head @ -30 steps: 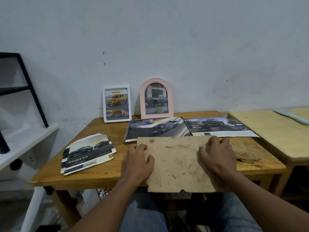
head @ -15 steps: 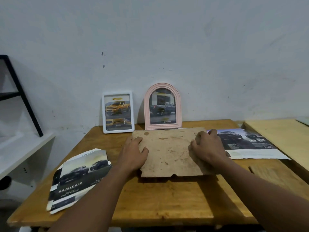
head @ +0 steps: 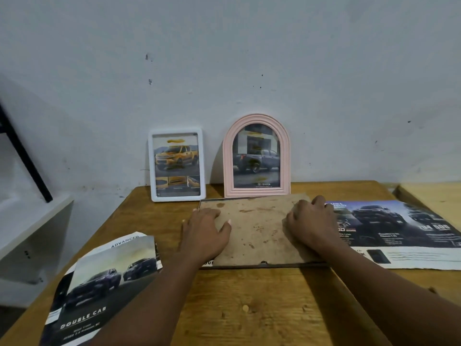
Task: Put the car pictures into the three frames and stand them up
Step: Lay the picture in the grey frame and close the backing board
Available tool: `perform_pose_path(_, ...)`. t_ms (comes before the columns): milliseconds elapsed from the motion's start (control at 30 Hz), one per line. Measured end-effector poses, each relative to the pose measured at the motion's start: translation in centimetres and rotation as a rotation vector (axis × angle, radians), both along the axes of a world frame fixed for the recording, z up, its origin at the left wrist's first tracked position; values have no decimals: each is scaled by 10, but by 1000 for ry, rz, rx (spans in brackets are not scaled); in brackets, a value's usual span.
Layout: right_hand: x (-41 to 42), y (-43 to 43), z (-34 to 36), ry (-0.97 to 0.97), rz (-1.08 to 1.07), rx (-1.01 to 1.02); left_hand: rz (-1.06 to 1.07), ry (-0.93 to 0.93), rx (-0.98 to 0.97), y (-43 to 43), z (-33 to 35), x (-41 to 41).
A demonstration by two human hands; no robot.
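Progress: white frame (head: pixel 151 166) and pink frame (head: pixel 227 158) stand filled, upper middle. Third frame (head: pixel 259 236) lies face-down mid-picture, not stood yet. My left grip (head: pixel 204 233) presses flat on it; right grip (head: pixel 309 221) is curled there, can't tell if pinching.

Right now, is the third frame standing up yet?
No, the third frame lies flat on the table with the left hand and right hand on it.

Board (head: pixel 257 233) covers whatever's under it; only a thin dark strip shows at its near edge. Right hand (head: pixel 310 227): fingertips curled out of sight. Left brochure (head: pixel 104 278) is cut by the bottom edge, right brochure (head: pixel 399 226) by the right edge, fine print unreadable.
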State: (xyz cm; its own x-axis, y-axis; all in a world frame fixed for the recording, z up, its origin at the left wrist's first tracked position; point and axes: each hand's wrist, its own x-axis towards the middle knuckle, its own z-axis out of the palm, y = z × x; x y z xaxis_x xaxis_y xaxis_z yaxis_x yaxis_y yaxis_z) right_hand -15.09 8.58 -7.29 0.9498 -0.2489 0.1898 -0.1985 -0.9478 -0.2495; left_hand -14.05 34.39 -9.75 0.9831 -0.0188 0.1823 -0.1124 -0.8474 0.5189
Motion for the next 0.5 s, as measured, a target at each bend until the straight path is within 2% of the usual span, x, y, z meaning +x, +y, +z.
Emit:
perform_pose_path(333, -13, -13, 1, 133, 117, 44, 14, 8, -2, 5, -6, 6)
perform_pose_path(500, -25, -12, -9, -28, 31, 98, 94, -47, -39, -2, 0, 2)
